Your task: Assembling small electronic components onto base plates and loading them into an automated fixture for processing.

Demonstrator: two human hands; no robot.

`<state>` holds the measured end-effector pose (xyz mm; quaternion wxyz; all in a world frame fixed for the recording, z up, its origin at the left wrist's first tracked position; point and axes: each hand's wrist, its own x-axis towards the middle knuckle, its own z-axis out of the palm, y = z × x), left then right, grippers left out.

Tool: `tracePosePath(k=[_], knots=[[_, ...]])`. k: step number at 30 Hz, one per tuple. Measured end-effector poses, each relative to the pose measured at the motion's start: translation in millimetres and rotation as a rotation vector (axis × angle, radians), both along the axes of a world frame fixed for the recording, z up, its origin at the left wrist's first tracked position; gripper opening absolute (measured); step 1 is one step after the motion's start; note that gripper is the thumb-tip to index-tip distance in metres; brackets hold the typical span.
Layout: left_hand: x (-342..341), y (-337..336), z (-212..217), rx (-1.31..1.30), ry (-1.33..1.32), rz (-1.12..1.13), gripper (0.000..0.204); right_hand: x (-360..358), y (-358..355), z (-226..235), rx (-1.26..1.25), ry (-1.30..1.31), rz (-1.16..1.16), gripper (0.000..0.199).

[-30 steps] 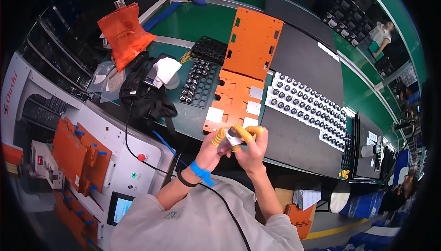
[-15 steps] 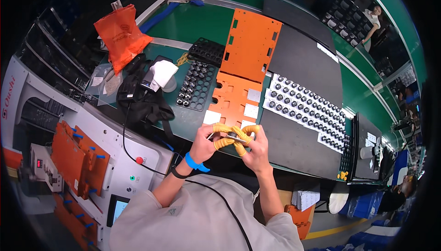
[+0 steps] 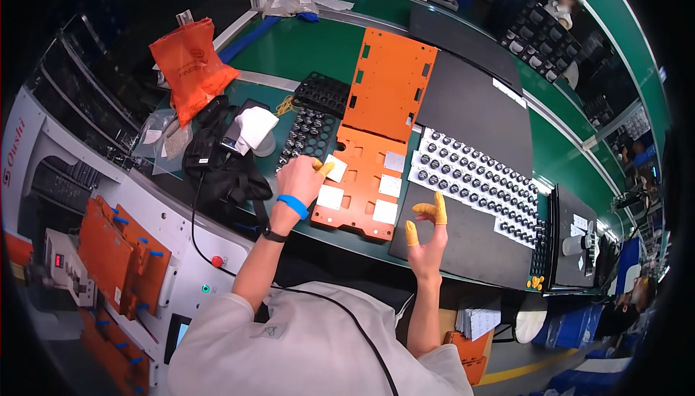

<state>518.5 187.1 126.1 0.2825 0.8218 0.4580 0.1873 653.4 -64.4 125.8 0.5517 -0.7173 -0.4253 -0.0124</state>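
Nearest the person, the right hand (image 3: 428, 240) is raised above the black mat (image 3: 463, 244) at the table's front edge, fingers spread and holding nothing, with yellow finger cots (image 3: 439, 208) on its tips. The left hand (image 3: 300, 179), blue band at the wrist, is loosely curled with its cotted fingertips resting on the near left corner of the orange fixture plate (image 3: 362, 179), touching a white square pad (image 3: 334, 169) there; whether it pinches the pad cannot be told. Beyond lie the white tray of dark round parts (image 3: 478, 179), a black parts tray (image 3: 304, 139) and, farther back, a second orange plate (image 3: 391, 81) and an orange bag (image 3: 190, 63).
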Motion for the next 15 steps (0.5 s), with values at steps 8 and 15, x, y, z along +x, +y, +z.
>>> tracePosePath(k=[8, 15], knots=[[9, -1, -9, 0.014, 0.154, -0.062, 0.014, 0, -9, -9, -0.003, 0.016, 0.011, 0.078], [11, 0, -14, 0.131, 0.218, -0.105, 0.023, -5, 7, -5, 0.022, -0.047, 0.119, 0.07]])
